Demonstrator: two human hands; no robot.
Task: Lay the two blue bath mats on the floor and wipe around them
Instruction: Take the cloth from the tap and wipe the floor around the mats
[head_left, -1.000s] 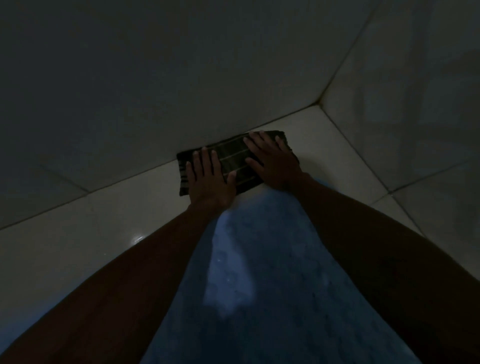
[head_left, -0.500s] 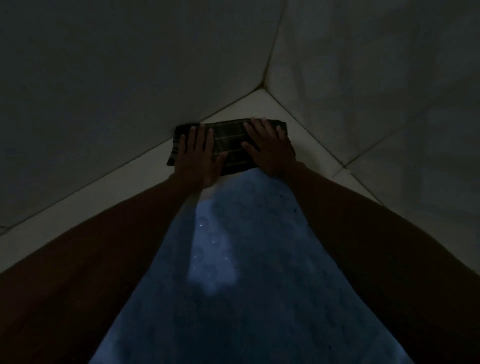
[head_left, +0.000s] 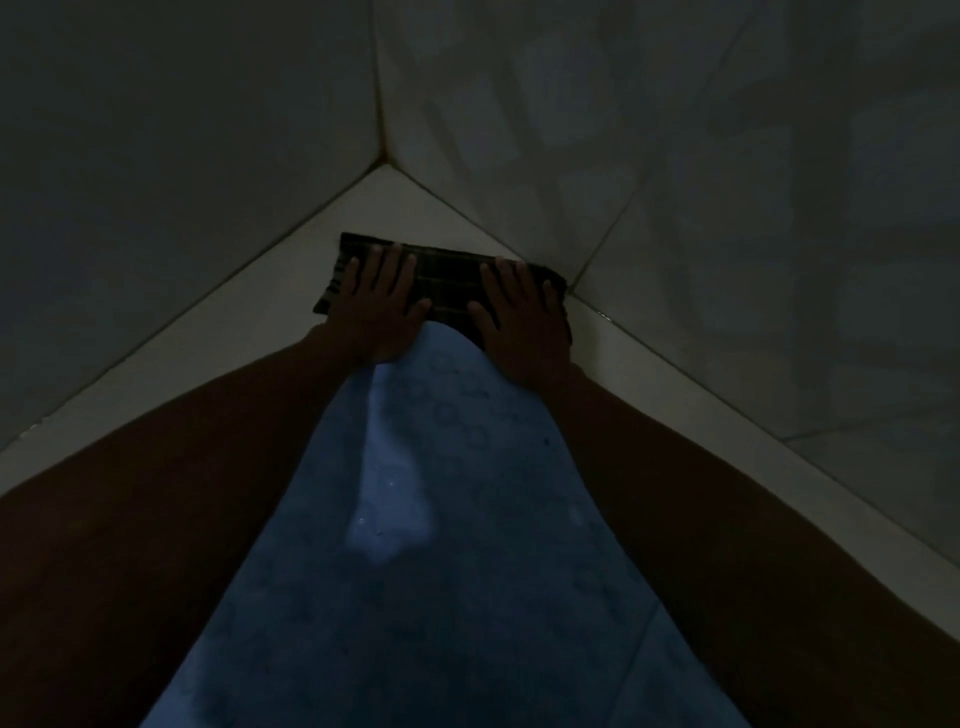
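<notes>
The room is very dim. One blue bath mat (head_left: 457, 519) lies flat on the pale tiled floor (head_left: 249, 332) and runs from the bottom of the view up between my forearms. Just beyond its far end, a dark striped cloth (head_left: 447, 283) lies flat on the floor, close to the corner. My left hand (head_left: 376, 306) presses flat on the cloth's left part. My right hand (head_left: 519, 317) presses flat on its right part, fingers spread. I see no second mat.
Two tiled walls meet at a corner seam (head_left: 382, 156) right behind the cloth. The left wall (head_left: 182, 156) and the right wall (head_left: 727, 208) leave narrow strips of bare floor on each side of the mat.
Both hands have slid the cloth along the left wall's base toward the corner. My hands now sit farther apart on it, and the right end reaches the right wall.
</notes>
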